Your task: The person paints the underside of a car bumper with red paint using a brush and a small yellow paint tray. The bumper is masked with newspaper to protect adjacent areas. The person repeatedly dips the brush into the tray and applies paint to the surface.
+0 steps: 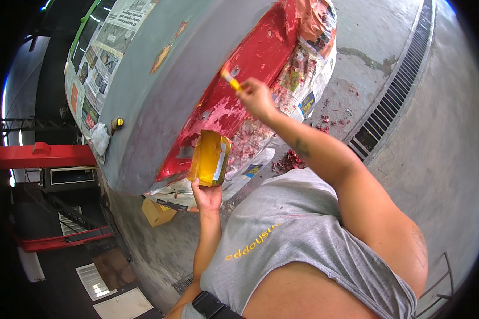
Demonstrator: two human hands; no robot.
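Nearby, newspaper (304,66) beside red panel (263,45), flakes (291,161), grate (396,80)

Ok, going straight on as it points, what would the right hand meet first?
The right hand leads with a paintbrush, likely meeting the peeling red car panel first; whether it already touches is unclear.

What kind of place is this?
Probably a vehicle paint workshop: there's a curved grey-and-red vehicle body, printed newspaper sheets covering parts of it, and a small yellow-handled brush.
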